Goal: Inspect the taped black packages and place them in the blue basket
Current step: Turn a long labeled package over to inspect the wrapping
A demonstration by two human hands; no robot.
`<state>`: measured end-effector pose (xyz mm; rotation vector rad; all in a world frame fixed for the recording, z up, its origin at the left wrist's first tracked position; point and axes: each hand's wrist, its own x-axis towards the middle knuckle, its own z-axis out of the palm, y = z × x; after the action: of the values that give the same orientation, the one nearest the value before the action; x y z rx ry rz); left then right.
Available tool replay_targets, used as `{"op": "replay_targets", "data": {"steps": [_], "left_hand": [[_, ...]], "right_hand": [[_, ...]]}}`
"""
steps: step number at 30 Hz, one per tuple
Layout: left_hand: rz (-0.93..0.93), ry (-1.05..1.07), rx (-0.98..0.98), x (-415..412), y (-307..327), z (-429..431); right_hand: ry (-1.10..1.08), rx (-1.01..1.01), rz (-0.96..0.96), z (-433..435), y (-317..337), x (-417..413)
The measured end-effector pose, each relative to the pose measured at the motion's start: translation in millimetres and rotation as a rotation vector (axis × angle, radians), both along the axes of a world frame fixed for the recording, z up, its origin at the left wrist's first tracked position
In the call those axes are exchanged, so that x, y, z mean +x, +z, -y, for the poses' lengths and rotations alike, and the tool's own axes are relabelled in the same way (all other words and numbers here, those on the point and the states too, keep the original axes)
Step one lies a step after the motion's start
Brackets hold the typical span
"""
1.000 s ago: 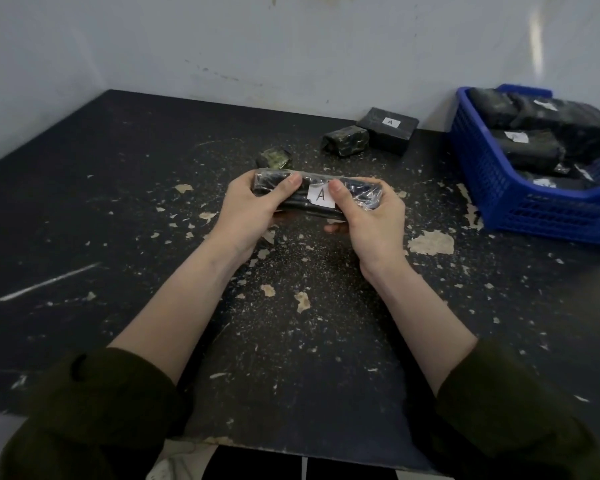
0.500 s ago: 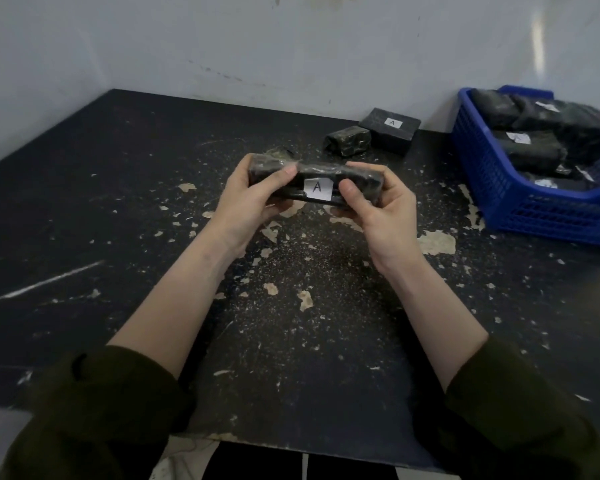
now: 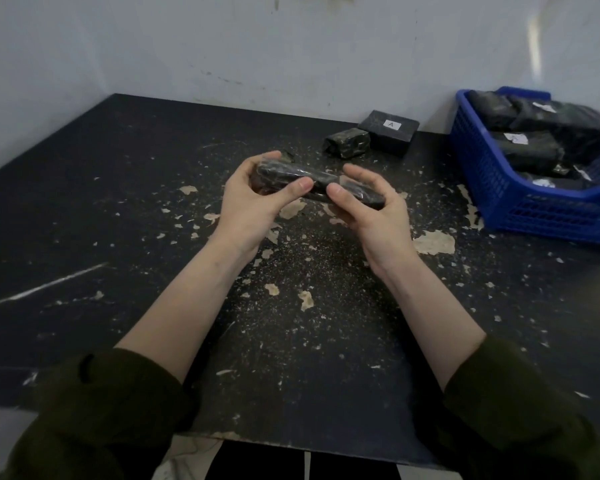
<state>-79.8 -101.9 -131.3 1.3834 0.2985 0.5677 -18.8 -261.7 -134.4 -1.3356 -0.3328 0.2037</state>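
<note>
A long black package (image 3: pixel 321 183) wrapped in clear tape is held above the middle of the black table. My left hand (image 3: pixel 257 199) grips its left end, thumb on the near face. My right hand (image 3: pixel 371 206) grips its right end the same way. No label shows on the face turned toward me. The blue basket (image 3: pixel 506 199) stands at the right with several black packages inside. Two more packages lie near the back wall: a small taped one (image 3: pixel 347 143) and a flat one (image 3: pixel 388 133) with a white "A" label.
The black tabletop (image 3: pixel 118 209) is worn, with pale chipped patches and flecks. White walls close the back and left. A small dark piece (image 3: pixel 288 155) lies just behind my left hand. The table's front edge runs near my sleeves.
The package has been turned in both hands, so its white "A" label has gone out of sight. Its right end now sits slightly lower.
</note>
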Motion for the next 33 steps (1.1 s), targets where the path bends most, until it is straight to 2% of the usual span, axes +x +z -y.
{"op": "replay_targets", "data": {"steps": [5, 9, 14, 20, 24, 29, 33], "left_hand": [[-0.013, -0.046, -0.017, 1.1, -0.4, 1.7], [-0.034, -0.05, -0.016, 2.2, -2.8, 2.2], [-0.003, -0.055, -0.123, 2.2, 0.0, 2.3], [0.034, -0.084, -0.157, 0.8, 4.0, 0.7], [-0.028, -0.183, -0.254, -0.4, 6.9, 0.6], [-0.039, -0.11, -0.127, 0.4, 3.1, -1.0], [0.009, -0.122, 0.006, 1.3, -2.4, 2.9]], "right_hand": [[-0.079, -0.017, 0.019, -1.5, -1.3, 2.8], [-0.058, -0.073, 0.074, -0.2, -3.4, 4.1], [0.044, 0.102, -0.03, 2.8, 3.2, 3.7], [0.012, -0.02, 0.062, 3.9, 3.8, 3.5], [0.051, -0.036, 0.116, 7.8, 5.4, 2.4], [0.129, 0.113, 0.028, 8.3, 9.6, 3.1], [0.032, -0.006, -0.029, 9.7, 10.2, 2.1]]}}
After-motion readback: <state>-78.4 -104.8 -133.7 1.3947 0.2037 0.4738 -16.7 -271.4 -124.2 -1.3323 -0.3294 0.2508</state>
